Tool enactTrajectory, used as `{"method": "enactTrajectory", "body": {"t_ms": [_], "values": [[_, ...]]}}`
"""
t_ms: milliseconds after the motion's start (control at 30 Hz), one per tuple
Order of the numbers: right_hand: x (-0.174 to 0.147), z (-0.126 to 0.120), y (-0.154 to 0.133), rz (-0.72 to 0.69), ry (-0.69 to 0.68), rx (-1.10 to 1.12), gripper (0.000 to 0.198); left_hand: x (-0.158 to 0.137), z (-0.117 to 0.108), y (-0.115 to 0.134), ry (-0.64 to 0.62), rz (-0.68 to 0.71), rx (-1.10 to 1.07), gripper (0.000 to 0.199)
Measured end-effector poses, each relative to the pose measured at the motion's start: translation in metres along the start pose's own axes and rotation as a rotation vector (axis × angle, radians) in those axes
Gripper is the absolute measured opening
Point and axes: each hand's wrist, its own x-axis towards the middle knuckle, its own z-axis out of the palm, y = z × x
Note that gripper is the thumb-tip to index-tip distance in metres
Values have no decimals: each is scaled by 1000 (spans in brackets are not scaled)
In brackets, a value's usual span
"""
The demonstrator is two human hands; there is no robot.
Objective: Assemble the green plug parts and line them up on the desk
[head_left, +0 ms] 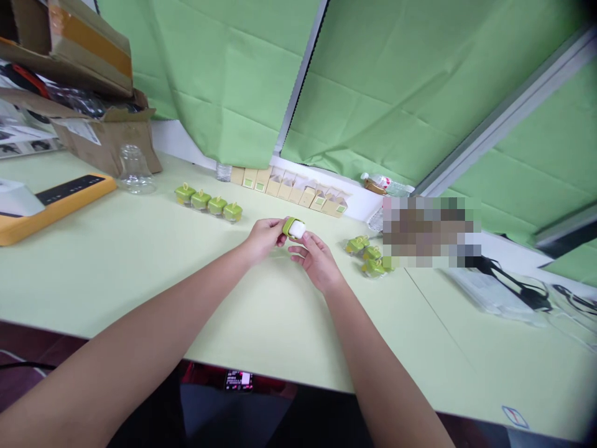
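Over the middle of the table, my left hand [267,239] is closed on a small green lid-like case [288,225] with rounded corners. A white block [297,229] sits at the case's open side, partly within its green rim. My right hand [318,261] pinches the near edge of the white block between thumb and forefinger, its other fingers loosely curled. To the left of my hands stands a row of several small clear tubs with green lids [209,202] and yellow-green loops on top. More such green-lidded tubs [372,255] are grouped to the right of my right hand.
Small cardboard boxes [298,190] line the back of the table beneath green curtains. On the left are a clear jar [135,171], an orange device [60,205] and open cartons [105,140]. Bottles [387,185], plastic packaging and black cables [517,286] lie right. A lit phone [239,380] is below the table edge.
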Motion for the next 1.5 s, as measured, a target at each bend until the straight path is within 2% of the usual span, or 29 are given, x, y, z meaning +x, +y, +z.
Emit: {"method": "enactTrajectory", "body": {"t_ms": [133, 267, 367, 467, 567, 700, 833, 1033, 1200, 1333, 1400, 1500], "values": [[1, -1, 3, -6, 100, -137, 37, 4, -6, -3, -57, -58, -39, 34], [1, 0, 5, -29, 102, -169, 36, 2, -5, -2, -72, -59, -28, 34], [2, 1, 4, -66, 111, -163, 37, -1, -1, -2, -31, -17, 33, 35], [3, 0, 4, -154, 211, -208, 35, -3, 1, -3, 60, 45, 177, 36], [3, 1, 6, -211, 289, -249, 30, -1, -1, -5, 132, 175, 338, 33], [1, 8, 9, -237, 304, -274, 26, 3, -7, -8, 168, 253, 403, 32], [-3, 15, 8, -217, 312, -241, 29, 5, -10, -8, 182, 257, 392, 30], [-6, 20, 4, -199, 331, -216, 38, 2, -10, -2, 138, 344, 430, 30], [-6, 19, 5, -193, 257, -163, 38, -5, -5, 1, 64, 418, 462, 29], [-5, 17, 6, -168, 196, -190, 37, -8, -2, 1, 63, 444, 522, 29], [-4, 16, 6, -153, 215, -195, 38, -8, -3, 1, 81, 452, 541, 30], [-3, 17, 4, -136, 323, -119, 37, -7, -5, 4, 139, 500, 630, 29]]}}
